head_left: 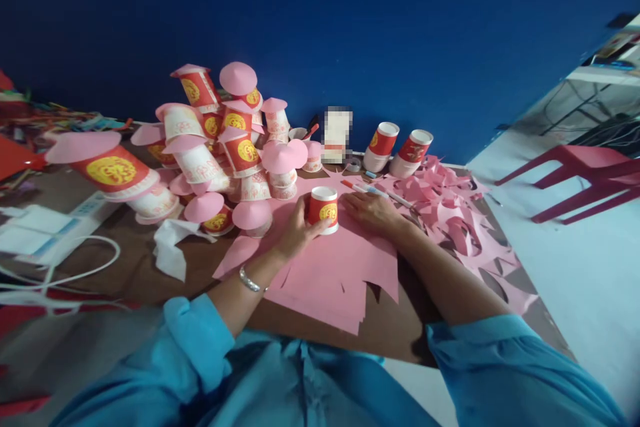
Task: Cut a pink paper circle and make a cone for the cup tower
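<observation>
Room: deep blue wall behind a brown tabletop (pixel 145 273), pale floor off to the right with a red plastic stool (pixel 580 177) on it.
Sleeves: blue sleeves fill the near edge; both forearms reach forward from them over the tabletop.
Pink paper: a stack of pink sheets (pixel 335 273) with jagged cut edges lies under both hands, nearest the person.
Left hand: the left hand (pixel 295 230), a metal bracelet (pixel 249 280) at its wrist, curls round the left side of the paper cup, fingers closed against its wall.
Paper cup: the red paper cup (pixel 323 209) with a yellow emblem stands upside down on the pink sheets, between the two hands.
Right hand: the right hand (pixel 373 210) lies flat and open on the pink paper just right of the cup, palm down, holding nothing.
Pens: two pens (pixel 373 191) lie just beyond the right hand's fingers.
Scraps: a heap of pink offcuts (pixel 450 207) spreads to the right of the right arm.
Left clutter: crumpled white paper (pixel 170 247) and a white cable (pixel 75 273) lie left of the left arm.
Cup pile: a heap of red and white cups with pink paper cones (pixel 220 147) rises beyond the left hand, tumbled at all angles.
Spare cups: two stacks of plain red cups (pixel 397 147) lean near the wall, cones absent, beyond the pens.
</observation>
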### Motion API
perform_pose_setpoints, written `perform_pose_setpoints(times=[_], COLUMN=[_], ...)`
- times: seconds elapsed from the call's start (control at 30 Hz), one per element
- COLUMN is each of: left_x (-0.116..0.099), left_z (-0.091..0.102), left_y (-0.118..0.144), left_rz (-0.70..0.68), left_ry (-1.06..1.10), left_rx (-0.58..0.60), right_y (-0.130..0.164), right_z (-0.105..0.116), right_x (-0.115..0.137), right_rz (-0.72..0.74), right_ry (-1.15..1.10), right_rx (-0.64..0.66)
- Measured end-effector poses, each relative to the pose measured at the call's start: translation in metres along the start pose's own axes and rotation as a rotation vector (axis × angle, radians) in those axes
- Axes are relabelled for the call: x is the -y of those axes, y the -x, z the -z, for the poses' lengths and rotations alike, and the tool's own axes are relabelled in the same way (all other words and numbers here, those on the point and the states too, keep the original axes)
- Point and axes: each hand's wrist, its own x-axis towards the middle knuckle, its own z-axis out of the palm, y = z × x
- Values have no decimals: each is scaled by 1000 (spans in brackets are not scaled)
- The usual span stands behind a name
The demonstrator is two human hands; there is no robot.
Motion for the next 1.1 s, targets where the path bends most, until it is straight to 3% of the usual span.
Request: perform_pose_setpoints(times=[0.17,0.4,0.6,0.83,1.1], left_x=[6,5,12,27,26], left_z=[2,0,0,0,4], left_y=[-1,0,2,-1,1], left_rz=[-25,-46,-147,-237,-405], left_ry=[-44,-36,-117,-209,-365], left_rx=[19,0,0,-22,-115], right_y=[4,-1,-7,-25,-31], right_z=[-5,-11,-12,0,12], right_x=[1,11,15,2,11], right_rz=[-52,-218,-285,-422,-493], right_ry=[9,-242,-297,-428,-469], right_rx=[-49,-160,-100,86,-35])
